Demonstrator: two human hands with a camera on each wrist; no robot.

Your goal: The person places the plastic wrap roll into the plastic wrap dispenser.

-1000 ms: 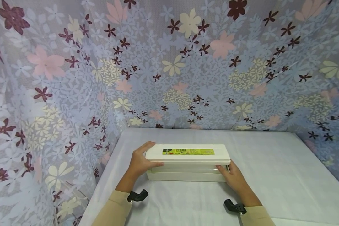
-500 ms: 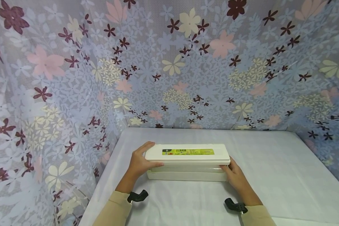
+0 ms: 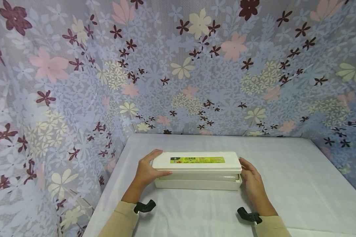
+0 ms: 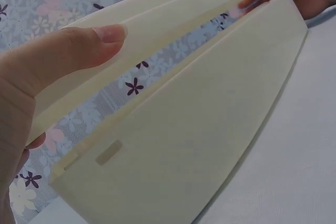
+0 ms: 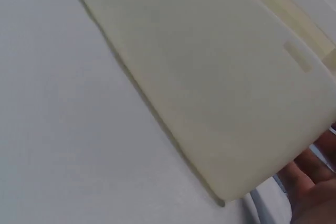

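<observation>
A long white cling film box (image 3: 198,184) with a pale base stands on the table. Its white lid (image 3: 195,165), with a yellow-green label (image 3: 197,160), is raised over the base, leaving a long gap. My left hand (image 3: 146,169) grips the lid's left end, thumb along the front edge, other fingers mostly hidden behind. In the left wrist view that thumb (image 4: 113,34) presses on the lid's front, and the curtain shows through the gap. My right hand (image 3: 253,179) is at the box's right end, fingers loosely bent; in the right wrist view its fingers (image 5: 310,167) lie behind the base's corner.
A white cloth covers the table (image 3: 299,184). A floral curtain (image 3: 178,65) rises behind the table and along both sides. Each wrist carries a black strap mount (image 3: 144,206) next to a beige sleeve (image 3: 118,219).
My right hand has moved from the box's front right corner to the right, round its end, uncovering the base's right corner. My left hand keeps its grip on the lid.
</observation>
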